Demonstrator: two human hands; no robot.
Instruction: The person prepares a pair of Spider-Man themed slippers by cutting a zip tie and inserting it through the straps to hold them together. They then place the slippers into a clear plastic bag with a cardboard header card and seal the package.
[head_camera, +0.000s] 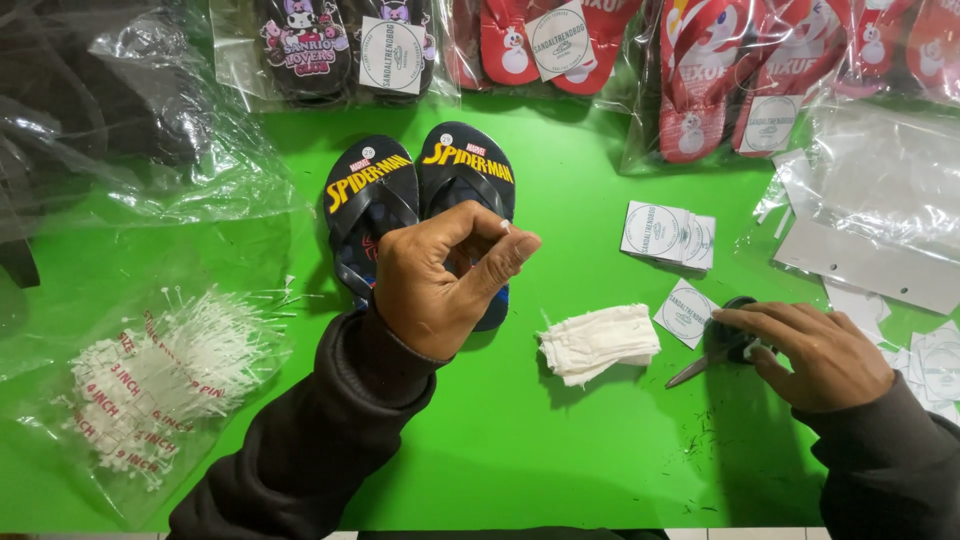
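Over dark flip-flops (372, 195), left hand (440, 280) pinched, right hand (815, 352) on scissors (722, 348)

A bright green bench (560, 440) fills nearly the whole view, its surface smooth and evenly lit from above, with soft shadows falling toward the near edge. Small dark specks are scattered over the green at the right. Along the bottom edge a thin strip of pale tiled floor (780, 534) shows beyond the bench. No wall or window can be seen from this downward angle.
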